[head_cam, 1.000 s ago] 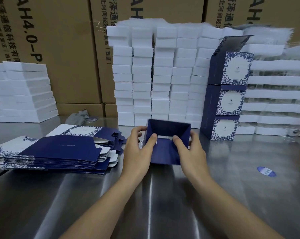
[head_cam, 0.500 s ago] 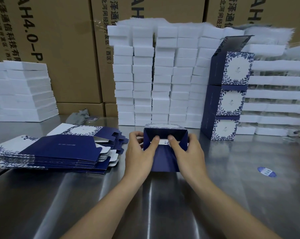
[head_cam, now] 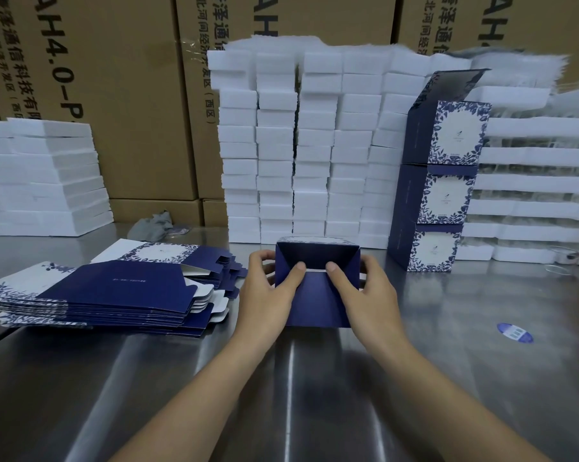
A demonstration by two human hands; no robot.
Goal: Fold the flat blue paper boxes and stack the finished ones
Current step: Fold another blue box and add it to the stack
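A half-folded dark blue paper box point(head_cam: 317, 295) stands on the steel table point(head_cam: 281, 378) in front of me. My left hand point(head_cam: 268, 288) grips its left side with the thumb pressing an end flap down. My right hand point(head_cam: 368, 291) grips the right side, thumb on the same flap. A thin white edge shows between the flaps. A pile of flat blue boxes point(head_cam: 108, 291) lies to the left. Three finished boxes point(head_cam: 438, 195) are stacked at the right, the top one with its lid open.
White foam blocks point(head_cam: 301, 151) are stacked high behind the box, and more white foam point(head_cam: 41, 178) sits at the left. Brown cartons point(head_cam: 121, 95) line the back. A blue oval sticker point(head_cam: 514, 332) lies on the table at the right. A grey rag point(head_cam: 151, 225) lies near the cartons.
The box end was open a second ago. Both thumbs have pushed the flaps inward, and the opening is now nearly closed.
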